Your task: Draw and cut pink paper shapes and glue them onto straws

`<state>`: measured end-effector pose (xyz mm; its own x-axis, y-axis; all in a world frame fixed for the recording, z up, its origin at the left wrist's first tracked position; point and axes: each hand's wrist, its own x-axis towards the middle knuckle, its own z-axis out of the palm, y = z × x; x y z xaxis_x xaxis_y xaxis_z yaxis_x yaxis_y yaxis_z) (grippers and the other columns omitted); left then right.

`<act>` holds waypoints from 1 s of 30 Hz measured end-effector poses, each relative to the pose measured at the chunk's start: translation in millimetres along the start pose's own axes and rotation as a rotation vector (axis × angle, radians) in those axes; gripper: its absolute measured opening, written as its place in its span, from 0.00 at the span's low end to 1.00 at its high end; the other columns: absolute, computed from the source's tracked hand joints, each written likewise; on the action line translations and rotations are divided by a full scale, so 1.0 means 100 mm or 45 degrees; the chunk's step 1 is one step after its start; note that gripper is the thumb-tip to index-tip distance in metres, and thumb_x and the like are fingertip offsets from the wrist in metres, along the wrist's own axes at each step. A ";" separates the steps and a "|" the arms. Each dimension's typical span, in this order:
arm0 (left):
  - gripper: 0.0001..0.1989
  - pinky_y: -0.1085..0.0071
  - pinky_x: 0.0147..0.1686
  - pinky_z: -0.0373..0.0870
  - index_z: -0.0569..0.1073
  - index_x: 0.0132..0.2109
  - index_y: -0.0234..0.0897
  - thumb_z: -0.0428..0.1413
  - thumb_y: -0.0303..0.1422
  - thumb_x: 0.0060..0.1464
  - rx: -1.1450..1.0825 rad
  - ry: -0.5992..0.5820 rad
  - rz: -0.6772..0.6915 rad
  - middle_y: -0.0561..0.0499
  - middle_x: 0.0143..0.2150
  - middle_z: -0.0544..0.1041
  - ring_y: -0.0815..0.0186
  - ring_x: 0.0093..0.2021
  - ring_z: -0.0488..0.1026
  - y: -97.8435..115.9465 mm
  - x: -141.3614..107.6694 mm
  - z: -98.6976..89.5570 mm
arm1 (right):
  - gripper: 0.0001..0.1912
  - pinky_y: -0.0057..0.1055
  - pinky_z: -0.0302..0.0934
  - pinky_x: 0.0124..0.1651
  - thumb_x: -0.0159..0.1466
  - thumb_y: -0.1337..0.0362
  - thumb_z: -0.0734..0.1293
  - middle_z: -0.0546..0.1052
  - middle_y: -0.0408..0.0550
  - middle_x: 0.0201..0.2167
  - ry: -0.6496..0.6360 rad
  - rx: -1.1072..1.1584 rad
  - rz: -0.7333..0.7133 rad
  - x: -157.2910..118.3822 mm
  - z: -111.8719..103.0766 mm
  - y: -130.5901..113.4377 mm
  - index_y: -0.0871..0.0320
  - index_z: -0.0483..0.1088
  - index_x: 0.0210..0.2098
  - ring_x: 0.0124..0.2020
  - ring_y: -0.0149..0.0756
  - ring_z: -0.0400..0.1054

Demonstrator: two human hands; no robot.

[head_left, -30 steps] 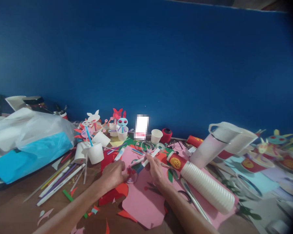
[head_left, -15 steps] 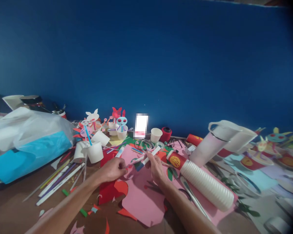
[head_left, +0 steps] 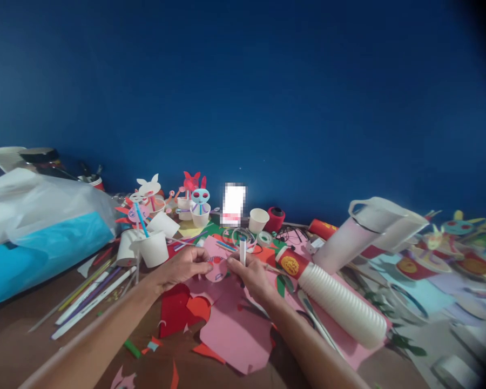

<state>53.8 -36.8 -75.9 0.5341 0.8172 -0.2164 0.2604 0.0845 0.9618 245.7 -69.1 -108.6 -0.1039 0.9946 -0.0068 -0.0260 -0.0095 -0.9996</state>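
A round pink paper face [head_left: 216, 270] with drawn marks and red shapes is between my two hands, above the pink sheets. My left hand [head_left: 186, 268] pinches its left edge between thumb and fingers. My right hand [head_left: 253, 276] is closed around a white tube with a dark blue end [head_left: 242, 251], which stands upright out of the fist; whether it is a marker or a glue stick I cannot tell. The thumb and fingertips of that hand also touch the face's right edge. Below lies a cut pink sheet [head_left: 238, 329], beside red paper [head_left: 174, 312].
A stack of paper cups [head_left: 342, 305] lies to the right, near a tilted pitcher [head_left: 348, 237]. White cups [head_left: 154, 248] and paper-animal cups [head_left: 201, 213] stand at the left and back. Straws [head_left: 93, 302] and a plastic bag [head_left: 44, 216] are on the left.
The white tube has turned from slanted to upright in my right hand. Both hands now meet at the pink face, which has turned its drawn side into view.
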 end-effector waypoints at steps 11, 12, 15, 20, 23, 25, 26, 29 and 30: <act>0.11 0.75 0.27 0.60 0.69 0.33 0.34 0.58 0.38 0.46 -0.155 -0.033 -0.025 0.55 0.25 0.70 0.71 0.25 0.67 0.05 -0.04 0.05 | 0.10 0.22 0.45 0.19 0.55 0.61 0.65 0.61 0.36 0.14 0.045 -0.019 0.009 -0.02 0.00 -0.06 0.60 0.67 0.23 0.16 0.23 0.51; 0.12 0.74 0.28 0.61 0.69 0.34 0.34 0.58 0.39 0.46 -0.157 -0.048 -0.038 0.54 0.26 0.71 0.70 0.26 0.68 0.06 -0.04 0.05 | 0.10 0.22 0.44 0.19 0.55 0.60 0.65 0.61 0.36 0.14 0.056 0.029 0.020 -0.02 0.00 -0.04 0.60 0.67 0.23 0.16 0.23 0.51; 0.13 0.72 0.29 0.63 0.70 0.34 0.34 0.58 0.39 0.46 -0.130 -0.099 -0.050 0.53 0.27 0.72 0.69 0.27 0.69 0.07 -0.05 0.06 | 0.11 0.23 0.43 0.18 0.55 0.58 0.66 0.60 0.35 0.12 0.087 0.191 0.022 -0.01 -0.01 -0.01 0.60 0.65 0.23 0.15 0.24 0.50; 0.11 0.72 0.28 0.64 0.67 0.30 0.34 0.59 0.38 0.45 -0.148 -0.061 -0.002 0.54 0.24 0.72 0.70 0.24 0.67 0.05 -0.04 0.06 | 0.14 0.23 0.45 0.19 0.56 0.57 0.65 0.58 0.34 0.13 0.054 0.319 -0.005 0.00 0.00 -0.01 0.58 0.60 0.20 0.15 0.23 0.49; 0.11 0.73 0.28 0.63 0.67 0.30 0.35 0.59 0.37 0.46 -0.174 -0.064 0.015 0.54 0.24 0.72 0.71 0.24 0.67 0.03 -0.03 0.05 | 0.15 0.23 0.45 0.19 0.55 0.58 0.66 0.58 0.35 0.13 0.039 0.367 -0.003 0.00 0.02 -0.01 0.58 0.59 0.19 0.14 0.23 0.49; 0.11 0.73 0.28 0.63 0.66 0.29 0.35 0.59 0.36 0.46 -0.186 -0.059 0.018 0.55 0.24 0.72 0.71 0.24 0.67 0.02 -0.03 0.05 | 0.15 0.23 0.46 0.20 0.55 0.58 0.66 0.59 0.35 0.13 0.035 0.383 0.004 0.00 0.02 -0.01 0.58 0.60 0.19 0.15 0.23 0.50; 0.11 0.73 0.28 0.63 0.66 0.29 0.35 0.59 0.36 0.46 -0.188 -0.053 0.017 0.55 0.24 0.71 0.71 0.24 0.67 0.02 -0.03 0.05 | 0.15 0.23 0.46 0.20 0.55 0.58 0.66 0.59 0.35 0.13 0.035 0.388 0.005 0.00 0.02 0.00 0.58 0.60 0.19 0.14 0.23 0.50; 0.11 0.73 0.28 0.63 0.66 0.29 0.35 0.59 0.37 0.45 -0.169 -0.044 0.005 0.55 0.24 0.71 0.70 0.24 0.68 0.02 -0.03 0.05 | 0.15 0.23 0.46 0.19 0.55 0.57 0.66 0.59 0.35 0.14 0.042 0.393 0.000 0.00 0.03 -0.01 0.58 0.60 0.19 0.14 0.23 0.50; 0.11 0.73 0.28 0.63 0.67 0.29 0.35 0.59 0.37 0.45 -0.160 -0.051 0.002 0.54 0.24 0.71 0.70 0.25 0.68 0.02 -0.03 0.05 | 0.15 0.23 0.46 0.19 0.55 0.57 0.66 0.59 0.35 0.13 0.045 0.389 -0.002 -0.01 0.03 -0.01 0.58 0.60 0.20 0.15 0.23 0.50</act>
<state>56.7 -41.3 -73.9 0.5668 0.7942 -0.2190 0.1579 0.1561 0.9750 243.1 -70.0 -107.6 -0.0690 0.9976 -0.0113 -0.3244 -0.0331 -0.9453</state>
